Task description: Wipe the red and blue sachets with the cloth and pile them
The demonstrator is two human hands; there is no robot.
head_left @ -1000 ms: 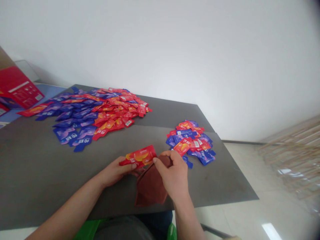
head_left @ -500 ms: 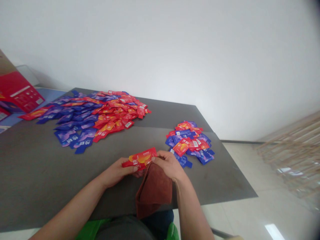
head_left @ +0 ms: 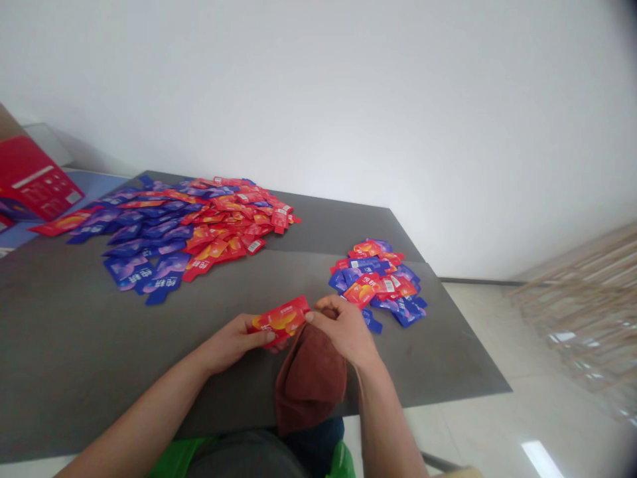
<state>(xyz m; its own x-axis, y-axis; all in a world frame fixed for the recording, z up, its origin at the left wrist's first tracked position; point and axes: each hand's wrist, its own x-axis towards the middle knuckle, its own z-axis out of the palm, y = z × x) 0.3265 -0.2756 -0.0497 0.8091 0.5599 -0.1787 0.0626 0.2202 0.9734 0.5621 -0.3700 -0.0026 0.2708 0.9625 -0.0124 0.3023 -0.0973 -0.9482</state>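
A red sachet with orange printing (head_left: 281, 318) is pinched at its left end by my left hand (head_left: 239, 342), thumb on top. My right hand (head_left: 348, 332) is closed on a brown cloth (head_left: 313, 378), which hangs down over the table's front edge. The right thumb and fingertips are close to the sachet's right end; whether they touch it I cannot tell. Beyond my right hand lies a small pile of red and blue sachets (head_left: 381, 282).
A large heap of red and blue sachets (head_left: 219, 222) spreads over the dark table (head_left: 199, 352) at the back left. At the far left stands a red box (head_left: 37, 176) on a blue surface. A wall rises behind; a wooden rack (head_left: 592, 312) is at the right.
The sachet has shifted slightly right in my left hand, covering more of its left end. My right hand and the cloth have moved a little to the right.
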